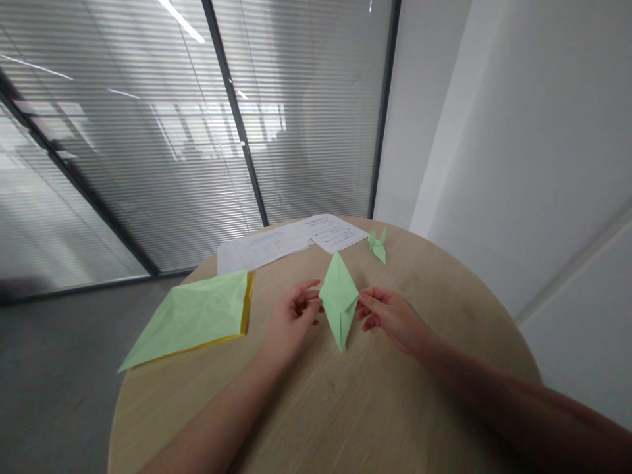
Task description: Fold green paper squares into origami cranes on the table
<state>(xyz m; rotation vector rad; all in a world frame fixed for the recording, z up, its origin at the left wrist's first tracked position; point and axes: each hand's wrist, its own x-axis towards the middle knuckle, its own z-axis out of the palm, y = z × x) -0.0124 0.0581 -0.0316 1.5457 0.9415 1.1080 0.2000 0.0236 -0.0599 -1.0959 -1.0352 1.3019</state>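
A light green sheet folded into a long diamond, an origami paper [338,289], is held up above the table between my two hands. Its lower half shows a slit down the middle. My left hand [296,309] has thumb and fingers closed at the paper's left corner. The right corner is pinched between the thumb and fingers of my right hand [388,315]. Beyond the diamond, to the right, a finished green paper crane [378,246] stands on the table.
On the round wooden table [419,421], a creased green sheet [197,313] lies over a yellow one [247,303] at the left. Printed white pages [276,247] overlap along the far edge. Glass panels with blinds [316,131] and a white wall [553,145] stand close behind the table.
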